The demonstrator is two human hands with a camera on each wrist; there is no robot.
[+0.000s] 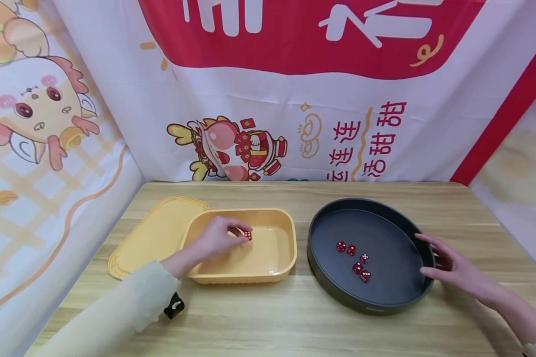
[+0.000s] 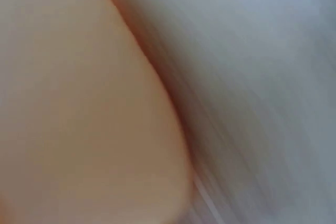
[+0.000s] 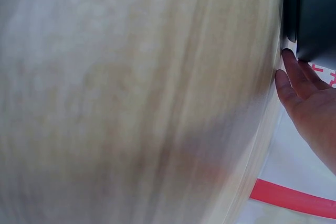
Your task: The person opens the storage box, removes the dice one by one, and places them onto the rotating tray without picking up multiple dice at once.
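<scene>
My left hand (image 1: 223, 235) is over the yellow plastic container (image 1: 274, 267), thumb and fingertips pinching a red die (image 1: 248, 235) with white dots. Part of that die is hidden behind the fingers. On the right stands a round dark grey pan (image 1: 335, 290), with several red dice (image 1: 358, 268) lying loose on its floor. My right hand (image 1: 455, 267) rests at the pan's right rim, fingers spread and lightly bent; in the right wrist view its fingertips (image 3: 287, 56) touch the dark wall. The left wrist view is blurred and shows mostly skin.
A flat yellow lid (image 1: 154, 235) lies left of the container, partly behind it. A small black object (image 1: 174, 306) shows beneath the left sleeve. The wood-grain table (image 1: 268, 317) ends at a printed cloth (image 1: 295, 89) at the back, with another cloth at the left.
</scene>
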